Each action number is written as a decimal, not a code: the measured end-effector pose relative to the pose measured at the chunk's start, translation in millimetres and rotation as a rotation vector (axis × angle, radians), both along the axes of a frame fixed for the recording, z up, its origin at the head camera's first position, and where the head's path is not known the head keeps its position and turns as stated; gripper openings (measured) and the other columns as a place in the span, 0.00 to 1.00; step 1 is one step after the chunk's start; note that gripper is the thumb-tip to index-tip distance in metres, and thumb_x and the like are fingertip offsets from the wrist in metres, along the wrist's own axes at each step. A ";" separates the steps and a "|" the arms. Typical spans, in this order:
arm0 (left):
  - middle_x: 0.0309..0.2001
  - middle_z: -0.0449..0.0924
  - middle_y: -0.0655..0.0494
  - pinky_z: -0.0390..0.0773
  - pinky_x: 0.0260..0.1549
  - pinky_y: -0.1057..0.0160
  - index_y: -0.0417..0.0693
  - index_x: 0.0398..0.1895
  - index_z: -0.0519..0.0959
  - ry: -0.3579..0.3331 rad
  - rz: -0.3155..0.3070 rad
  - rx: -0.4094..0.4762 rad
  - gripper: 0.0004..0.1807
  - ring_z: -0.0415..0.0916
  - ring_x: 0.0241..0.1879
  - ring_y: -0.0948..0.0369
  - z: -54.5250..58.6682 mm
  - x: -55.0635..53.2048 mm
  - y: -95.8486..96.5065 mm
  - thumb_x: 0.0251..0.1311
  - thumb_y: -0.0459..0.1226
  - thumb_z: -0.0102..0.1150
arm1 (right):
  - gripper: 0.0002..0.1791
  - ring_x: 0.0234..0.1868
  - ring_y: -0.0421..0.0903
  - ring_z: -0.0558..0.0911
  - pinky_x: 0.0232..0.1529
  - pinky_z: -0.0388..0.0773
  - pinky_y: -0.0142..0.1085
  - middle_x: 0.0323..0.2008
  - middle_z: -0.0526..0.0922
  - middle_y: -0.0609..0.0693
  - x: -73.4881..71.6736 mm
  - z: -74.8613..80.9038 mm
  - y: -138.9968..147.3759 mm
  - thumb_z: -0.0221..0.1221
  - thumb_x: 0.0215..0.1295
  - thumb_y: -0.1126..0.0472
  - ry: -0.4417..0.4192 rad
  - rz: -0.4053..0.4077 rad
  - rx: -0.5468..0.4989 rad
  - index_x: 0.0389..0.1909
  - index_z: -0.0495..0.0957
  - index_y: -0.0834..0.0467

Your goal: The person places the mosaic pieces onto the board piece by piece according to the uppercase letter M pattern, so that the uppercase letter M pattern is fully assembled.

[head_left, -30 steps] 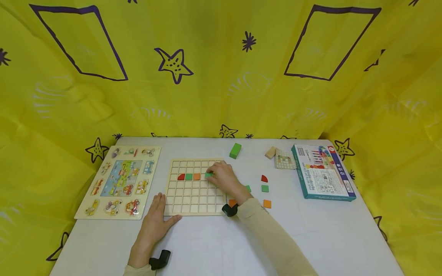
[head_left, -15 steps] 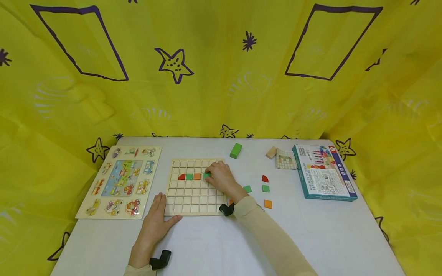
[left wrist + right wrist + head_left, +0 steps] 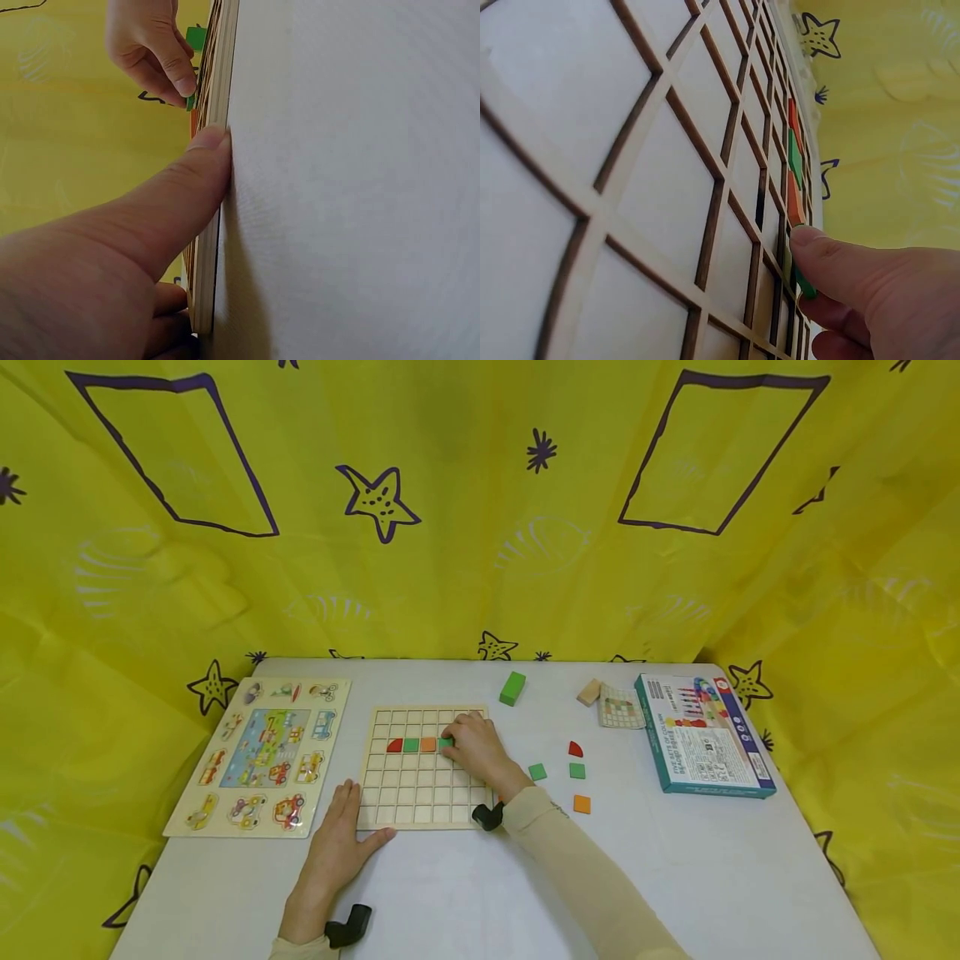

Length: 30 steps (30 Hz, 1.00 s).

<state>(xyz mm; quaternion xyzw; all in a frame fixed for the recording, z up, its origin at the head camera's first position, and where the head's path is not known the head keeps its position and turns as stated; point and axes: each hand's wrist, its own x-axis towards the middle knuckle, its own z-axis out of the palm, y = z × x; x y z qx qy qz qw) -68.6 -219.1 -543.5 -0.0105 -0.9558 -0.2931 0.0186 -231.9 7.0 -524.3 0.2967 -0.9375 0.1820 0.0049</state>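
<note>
Three tiles are sitting side by side in one row of the grid board (image 3: 423, 783): a red quarter-round tile (image 3: 394, 746), a green tile (image 3: 411, 746) and an orange tile (image 3: 427, 745). With the right hand (image 3: 480, 748) I am pinching a fourth, a second green tile (image 3: 805, 282), narrowly between thumb and fingertips. That held piece is standing over the cell just right of the orange one, and in the right wrist view it is seemingly tilting against the board rather than lying flat; whether any edge is in the cell, I cannot tell. To my mind, seating it well is calling for squaring its edge to the cell, tipping it level and pressing lightly on top, so that no corner is jamming. I am also minding the thumb, which is lying just beside the orange neighbour and could be nudging it. Meanwhile the left hand (image 3: 335, 850) is resting wide and gripping nothing, its thumb touching the near edge of the board, its fingers by the near-left corner, well apart from the held piece; I am judging that enough for stopping the board from sliding.
</note>
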 end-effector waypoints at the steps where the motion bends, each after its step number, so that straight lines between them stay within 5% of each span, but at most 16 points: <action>1: 0.70 0.49 0.26 0.54 0.64 0.38 0.21 0.69 0.54 -0.001 -0.001 0.000 0.53 0.44 0.70 0.34 0.0 0.0 0.1 0.56 0.52 0.69 | 0.14 0.48 0.47 0.74 0.45 0.71 0.43 0.44 0.81 0.47 0.3 0.2 -0.2 0.67 0.62 0.51 0.000 -0.002 0.001 0.45 0.85 0.53; 30: 0.70 0.49 0.25 0.53 0.64 0.38 0.20 0.69 0.54 -0.009 0.001 0.001 0.54 0.44 0.70 0.33 -0.5 -0.1 0.8 0.56 0.52 0.69 | 0.12 0.48 0.46 0.73 0.46 0.71 0.43 0.41 0.79 0.45 -0.4 -6.3 -3.8 0.68 0.60 0.50 0.004 -0.038 -0.019 0.41 0.84 0.51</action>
